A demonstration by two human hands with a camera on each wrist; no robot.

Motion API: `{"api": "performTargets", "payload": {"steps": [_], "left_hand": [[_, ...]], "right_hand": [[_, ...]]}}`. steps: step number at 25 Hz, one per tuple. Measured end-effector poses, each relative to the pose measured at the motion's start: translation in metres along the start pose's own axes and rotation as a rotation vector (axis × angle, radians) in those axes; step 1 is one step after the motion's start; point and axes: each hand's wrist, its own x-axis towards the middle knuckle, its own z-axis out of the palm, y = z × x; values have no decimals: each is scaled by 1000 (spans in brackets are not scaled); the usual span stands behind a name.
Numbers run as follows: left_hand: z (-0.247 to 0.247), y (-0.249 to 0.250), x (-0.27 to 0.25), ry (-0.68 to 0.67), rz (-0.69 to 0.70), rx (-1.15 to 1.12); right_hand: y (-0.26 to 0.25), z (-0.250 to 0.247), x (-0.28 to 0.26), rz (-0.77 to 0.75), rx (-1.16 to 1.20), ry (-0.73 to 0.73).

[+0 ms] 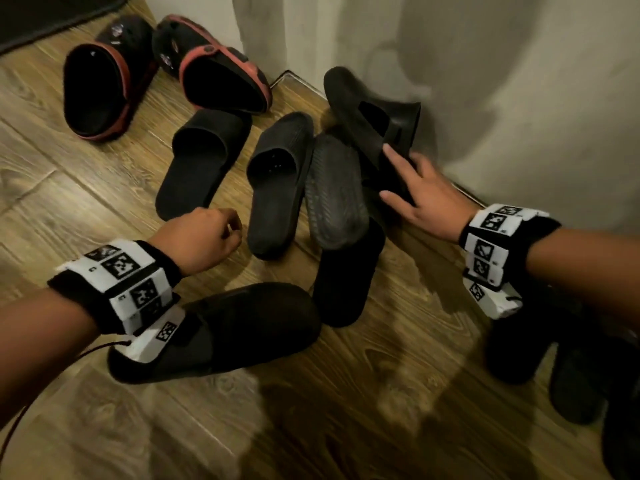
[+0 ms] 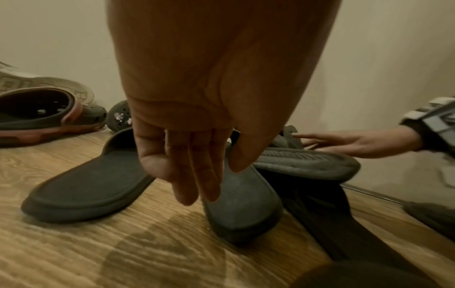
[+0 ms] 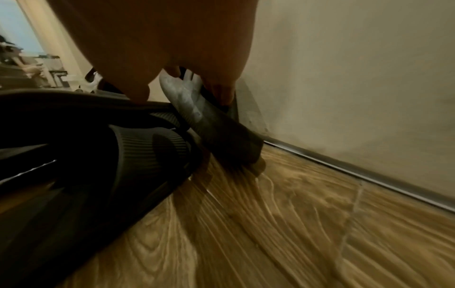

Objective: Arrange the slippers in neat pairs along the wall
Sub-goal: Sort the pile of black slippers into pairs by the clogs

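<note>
Several black slippers lie scattered on the wood floor by the wall [image 1: 485, 81]. My right hand [image 1: 389, 173] grips the heel end of a black cut-out slipper [image 1: 370, 109], which is tilted with its toe up against the wall; in the right wrist view the same slipper [image 3: 211, 124] sits between thumb and fingers. Just left of it an upturned slipper [image 1: 334, 192] shows its ribbed sole, resting on another slipper [image 1: 346, 282]. Two black slides [image 1: 204, 161] [image 1: 277, 181] lie further left. My left hand [image 1: 221, 233] hovers loosely curled over the slides' heels and holds nothing.
Two black clogs with red trim [image 1: 100, 88] [image 1: 221, 71] stand side by side at the back left. A closed black slipper [image 1: 235, 327] lies under my left wrist. Two more dark slippers [image 1: 519, 341] [image 1: 581, 386] lie at the right. A dark mat [image 1: 52, 15] is at top left.
</note>
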Motion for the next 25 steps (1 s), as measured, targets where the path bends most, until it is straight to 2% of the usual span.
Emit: {"api": "performTargets", "payload": {"steps": [5, 10, 12, 16, 21, 25], "left_hand": [[19, 15, -21, -64, 67, 31], [33, 4, -22, -54, 94, 64], [37, 2, -17, -72, 71, 78], [37, 9, -7, -73, 64, 95], [34, 24, 4, -48, 159, 165], [33, 27, 1, -121, 120, 260]], "right_hand": [[-9, -3, 22, 63, -45, -26], [-19, 1, 18, -165, -186, 68], [-26, 2, 10, -190, -188, 101], [-32, -2, -24, -74, -137, 76], [-19, -12, -97, 121, -105, -12], [-12, -5, -151, 250, -158, -105]]}}
